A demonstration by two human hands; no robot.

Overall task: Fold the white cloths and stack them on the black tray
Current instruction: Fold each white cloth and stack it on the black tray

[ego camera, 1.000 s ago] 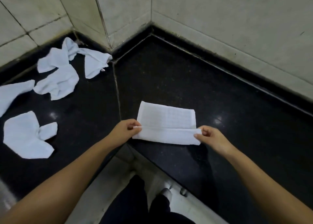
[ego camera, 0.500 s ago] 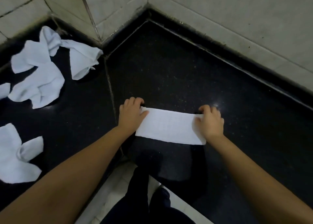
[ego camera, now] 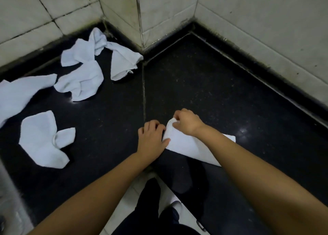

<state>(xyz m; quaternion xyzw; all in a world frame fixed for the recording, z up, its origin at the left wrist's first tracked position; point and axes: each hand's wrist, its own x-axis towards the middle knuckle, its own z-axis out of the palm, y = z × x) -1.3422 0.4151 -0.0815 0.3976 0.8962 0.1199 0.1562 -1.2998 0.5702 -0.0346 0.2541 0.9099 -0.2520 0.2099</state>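
A white cloth (ego camera: 189,146), folded into a strip, lies on the black stone counter (ego camera: 204,85) right in front of me. My right hand (ego camera: 186,123) pinches one end of it and holds that end raised over the strip's left end, so the cloth is doubling over. My left hand (ego camera: 150,140) sits at the left end with curled fingers, its thumb lying on the cloth's edge. My right forearm hides the middle of the strip. I cannot make out a separate black tray.
Several unfolded white cloths lie on the left part of the counter: a crumpled one (ego camera: 81,82), a twisted one (ego camera: 122,62), a flat one (ego camera: 41,140) and one at the left edge (ego camera: 17,94). Tiled walls (ego camera: 257,21) close the back. My legs (ego camera: 150,210) show below the counter's edge.
The cloth's near edge was folded up into a narrow strip. Since then my right hand has carried the right end across to the left end; my left hand has stayed there.
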